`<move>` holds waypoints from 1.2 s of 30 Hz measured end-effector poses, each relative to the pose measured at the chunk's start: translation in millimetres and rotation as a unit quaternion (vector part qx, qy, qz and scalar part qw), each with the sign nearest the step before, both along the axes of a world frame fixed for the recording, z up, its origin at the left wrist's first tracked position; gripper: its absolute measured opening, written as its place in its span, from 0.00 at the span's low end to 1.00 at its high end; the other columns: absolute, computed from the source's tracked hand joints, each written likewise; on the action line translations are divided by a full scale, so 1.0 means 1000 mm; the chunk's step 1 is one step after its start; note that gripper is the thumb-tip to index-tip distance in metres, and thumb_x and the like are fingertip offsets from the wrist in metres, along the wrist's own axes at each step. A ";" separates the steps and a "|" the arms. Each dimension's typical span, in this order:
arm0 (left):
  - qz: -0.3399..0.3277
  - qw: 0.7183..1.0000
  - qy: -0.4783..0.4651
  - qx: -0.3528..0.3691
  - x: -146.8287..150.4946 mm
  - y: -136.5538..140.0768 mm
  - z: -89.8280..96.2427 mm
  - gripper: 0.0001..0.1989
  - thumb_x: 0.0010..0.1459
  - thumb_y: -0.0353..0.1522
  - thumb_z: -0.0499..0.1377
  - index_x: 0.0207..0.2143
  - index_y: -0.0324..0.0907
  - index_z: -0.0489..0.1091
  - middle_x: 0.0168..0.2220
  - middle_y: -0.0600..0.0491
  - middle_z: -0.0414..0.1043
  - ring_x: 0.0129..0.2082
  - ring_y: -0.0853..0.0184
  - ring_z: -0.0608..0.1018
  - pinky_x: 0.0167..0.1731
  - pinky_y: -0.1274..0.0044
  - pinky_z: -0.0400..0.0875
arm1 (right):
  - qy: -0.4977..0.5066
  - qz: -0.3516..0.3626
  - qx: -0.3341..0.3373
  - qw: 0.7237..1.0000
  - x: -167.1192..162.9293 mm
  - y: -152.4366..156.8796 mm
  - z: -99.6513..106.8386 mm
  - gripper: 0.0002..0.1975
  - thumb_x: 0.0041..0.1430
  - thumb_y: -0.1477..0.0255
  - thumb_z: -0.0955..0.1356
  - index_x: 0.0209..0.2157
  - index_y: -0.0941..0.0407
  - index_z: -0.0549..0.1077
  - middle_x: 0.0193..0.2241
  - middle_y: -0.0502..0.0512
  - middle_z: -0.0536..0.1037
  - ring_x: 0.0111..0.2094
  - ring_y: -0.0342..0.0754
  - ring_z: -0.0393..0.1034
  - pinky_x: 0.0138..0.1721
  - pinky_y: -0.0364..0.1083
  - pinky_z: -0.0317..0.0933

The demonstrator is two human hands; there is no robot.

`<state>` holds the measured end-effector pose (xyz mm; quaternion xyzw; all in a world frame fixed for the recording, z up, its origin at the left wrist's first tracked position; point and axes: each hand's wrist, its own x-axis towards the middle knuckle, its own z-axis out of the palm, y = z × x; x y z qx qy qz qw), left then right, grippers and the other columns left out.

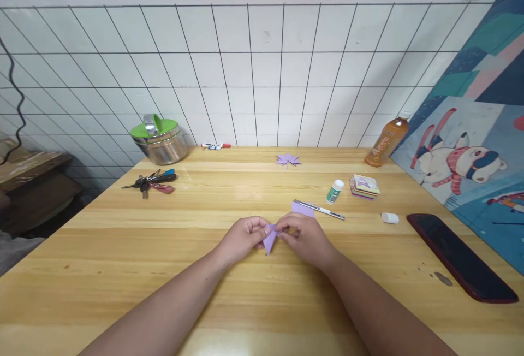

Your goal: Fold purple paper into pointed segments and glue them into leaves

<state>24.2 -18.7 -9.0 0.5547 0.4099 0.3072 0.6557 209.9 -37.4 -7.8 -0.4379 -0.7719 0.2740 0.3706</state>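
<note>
Between my two hands, near the middle of the table, is a small piece of folded purple paper with a point hanging toward me. My left hand pinches its left side between thumb and fingers. On the right side, the thumb and fingers of my right hand grip the paper's upper edge. Just beyond my right hand lies a flat purple paper sheet, partly covered by that hand. A slim silver pen-like tool rests across the sheet. At the back sits a purple leaf-shaped paper piece.
A glue stick, its white cap, a stack of small papers and a phone lie to the right. An orange drink bottle stands behind. Leftward are keys, a green-lidded steel pot and a marker.
</note>
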 end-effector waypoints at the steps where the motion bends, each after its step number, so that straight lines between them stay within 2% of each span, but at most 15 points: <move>1: 0.000 1.000 0.000 0.002 0.001 -0.001 0.000 0.18 0.45 0.44 0.62 0.30 0.37 0.71 0.24 0.53 0.73 0.21 0.74 0.71 0.24 0.82 0.63 | 0.001 -0.002 -0.001 1.000 0.000 0.000 -0.001 0.08 0.52 0.77 0.65 0.32 0.53 0.75 0.33 0.52 0.76 0.34 0.43 0.70 0.34 0.42 0.65; 5: 0.013 1.000 0.017 0.019 0.003 -0.003 -0.002 0.19 0.46 0.45 0.61 0.31 0.38 0.71 0.24 0.53 0.73 0.21 0.72 0.72 0.24 0.81 0.64 | -0.008 -0.011 0.016 1.000 0.000 0.003 -0.002 0.06 0.52 0.77 0.66 0.29 0.53 0.75 0.30 0.51 0.76 0.32 0.43 0.70 0.34 0.42 0.64; 8: 0.020 0.999 0.030 0.029 0.004 -0.003 -0.002 0.19 0.47 0.45 0.61 0.31 0.38 0.70 0.24 0.53 0.73 0.21 0.72 0.72 0.24 0.81 0.64 | -0.012 -0.033 -0.001 0.999 -0.001 0.002 -0.002 0.06 0.52 0.77 0.66 0.28 0.53 0.74 0.28 0.50 0.76 0.31 0.43 0.70 0.33 0.43 0.63; 10: 0.024 0.999 0.030 0.031 0.004 -0.003 -0.002 0.18 0.47 0.45 0.61 0.31 0.38 0.70 0.23 0.54 0.72 0.20 0.73 0.71 0.23 0.81 0.64 | 0.012 -0.051 -0.035 0.998 -0.003 0.001 -0.002 0.07 0.51 0.77 0.65 0.32 0.53 0.73 0.29 0.49 0.76 0.31 0.43 0.70 0.32 0.42 0.64; 13: 0.027 0.999 0.028 0.027 0.003 -0.003 -0.002 0.18 0.47 0.44 0.61 0.31 0.38 0.71 0.23 0.53 0.73 0.21 0.72 0.72 0.23 0.81 0.64 | 0.072 -0.068 -0.087 0.991 -0.006 -0.001 -0.003 0.18 0.50 0.76 0.66 0.44 0.52 0.66 0.31 0.48 0.76 0.31 0.42 0.71 0.32 0.42 0.65; 14: 0.027 0.999 0.027 0.026 0.003 -0.002 -0.002 0.18 0.47 0.44 0.61 0.32 0.38 0.70 0.23 0.53 0.73 0.21 0.72 0.73 0.23 0.81 0.65 | 0.082 -0.071 -0.096 0.989 -0.007 -0.001 -0.004 0.20 0.49 0.76 0.66 0.46 0.52 0.65 0.31 0.48 0.76 0.31 0.42 0.71 0.32 0.42 0.65; 18: 0.040 0.999 0.028 0.024 0.003 -0.001 -0.003 0.17 0.47 0.43 0.61 0.32 0.38 0.70 0.23 0.53 0.73 0.21 0.73 0.72 0.24 0.81 0.66 | 0.087 -0.074 -0.120 0.986 -0.009 0.001 -0.009 0.08 0.49 0.74 0.67 0.34 0.55 0.71 0.29 0.50 0.76 0.32 0.43 0.72 0.32 0.42 0.65; 19: 0.045 0.998 0.029 0.022 0.004 -0.001 -0.003 0.17 0.47 0.43 0.61 0.32 0.38 0.70 0.23 0.53 0.73 0.21 0.73 0.72 0.23 0.81 0.66 | 0.094 -0.074 -0.124 0.985 -0.010 0.001 -0.009 0.08 0.48 0.74 0.67 0.34 0.55 0.71 0.30 0.51 0.76 0.32 0.44 0.72 0.32 0.42 0.66; 21: 0.052 0.998 0.032 0.020 0.004 -0.001 -0.003 0.17 0.47 0.43 0.61 0.32 0.38 0.70 0.23 0.53 0.73 0.20 0.73 0.72 0.22 0.81 0.65 | 0.109 -0.066 -0.128 0.984 -0.010 0.001 -0.009 0.14 0.47 0.74 0.68 0.39 0.55 0.69 0.32 0.51 0.76 0.31 0.43 0.72 0.33 0.42 0.66; 23: 0.058 0.998 0.032 0.020 0.004 -0.002 -0.002 0.18 0.47 0.43 0.61 0.32 0.37 0.70 0.22 0.53 0.73 0.19 0.73 0.72 0.22 0.81 0.65 | 0.109 -0.060 -0.117 0.985 -0.009 -0.001 -0.006 0.20 0.47 0.76 0.68 0.44 0.53 0.66 0.36 0.51 0.75 0.29 0.41 0.72 0.31 0.42 0.66; 25: 0.061 0.998 0.028 0.019 0.004 -0.002 -0.001 0.18 0.46 0.43 0.62 0.32 0.37 0.70 0.22 0.53 0.73 0.19 0.73 0.71 0.22 0.82 0.65 | 0.073 -0.048 -0.084 0.993 -0.007 -0.003 -0.001 0.17 0.48 0.76 0.67 0.42 0.53 0.68 0.37 0.51 0.75 0.30 0.41 0.72 0.31 0.41 0.66; 28: 0.058 0.998 0.014 0.006 0.003 -0.002 -0.001 0.19 0.46 0.42 0.62 0.36 0.37 0.70 0.23 0.53 0.73 0.20 0.73 0.72 0.22 0.82 0.65 | -0.001 -0.024 -0.032 0.999 -0.003 -0.005 0.004 0.08 0.52 0.76 0.65 0.34 0.53 0.73 0.34 0.51 0.76 0.33 0.43 0.71 0.33 0.41 0.65; 33: 0.060 0.998 -0.022 -0.021 0.000 0.001 0.001 0.17 0.47 0.40 0.62 0.35 0.36 0.69 0.24 0.54 0.72 0.21 0.73 0.71 0.23 0.81 0.66 | -0.014 -0.010 0.017 1.000 0.001 -0.003 0.002 0.15 0.54 0.80 0.62 0.39 0.51 0.74 0.37 0.51 0.77 0.38 0.43 0.70 0.37 0.42 0.65; 36: 0.047 0.998 -0.031 -0.029 0.000 0.001 0.003 0.17 0.47 0.39 0.63 0.36 0.37 0.68 0.23 0.55 0.71 0.21 0.73 0.71 0.22 0.81 0.66 | -0.024 -0.003 0.034 0.999 0.001 -0.001 0.000 0.12 0.53 0.79 0.64 0.36 0.52 0.74 0.35 0.51 0.77 0.36 0.43 0.70 0.36 0.42 0.64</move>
